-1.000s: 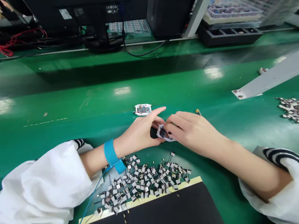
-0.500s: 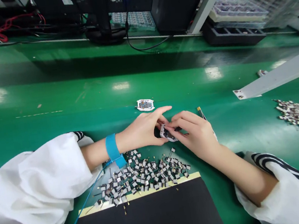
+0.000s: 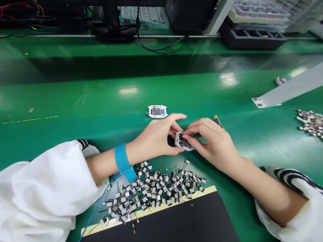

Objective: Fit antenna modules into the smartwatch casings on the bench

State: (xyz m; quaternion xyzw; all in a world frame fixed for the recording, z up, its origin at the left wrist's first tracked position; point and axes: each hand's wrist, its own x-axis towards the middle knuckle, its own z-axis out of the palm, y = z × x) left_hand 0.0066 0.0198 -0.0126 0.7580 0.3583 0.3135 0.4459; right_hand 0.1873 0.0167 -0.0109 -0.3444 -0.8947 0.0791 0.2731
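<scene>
- left hand (image 3: 163, 134): curled round the left end of a white case (image 3: 182, 143), digits parted by the case's width and holding it.
- white case: open, inner parts showing, held mid-bench between the hands; long axis slants from far left to near right, the near-right end pointing to the right hand (image 3: 210, 138).
- right hand: fingertips drawn nearly together, touching the open face from the right – whether anything is pinched there cannot be told.
- yellow-tipped slender item (image 3: 216, 117): beyond the right knuckles, mostly hidden.
- second case (image 3: 157, 111): flat on the green bench (image 3: 88, 100), beyond the left hand – nearer that hand; long axis roughly along the bench's far edge.
- heap of small parts (image 3: 155, 188): nearer the bench's near side, partly on the yellow border of a black mat (image 3: 163, 234).
</scene>
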